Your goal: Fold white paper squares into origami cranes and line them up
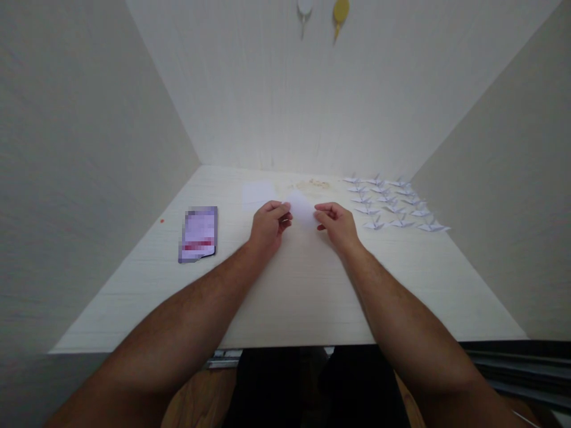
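Observation:
Between my hands, just above the table, is a small white sheet of paper, held by its opposite edges. My left hand pinches the left edge between thumb and fingers. On the other side my right hand grips the right edge in the same way. Whether the sheet has any folds, I cannot tell. Behind my left hand lies more white paper flat on the table. Several folded white paper cranes stand in rows to the right, beyond my right hand.
A phone-like device with a blurred screen lies on the pale table at left. A small red spot is near the left wall. Walls close in on three sides. Brownish marks show at the back. Two round hooks hang above.

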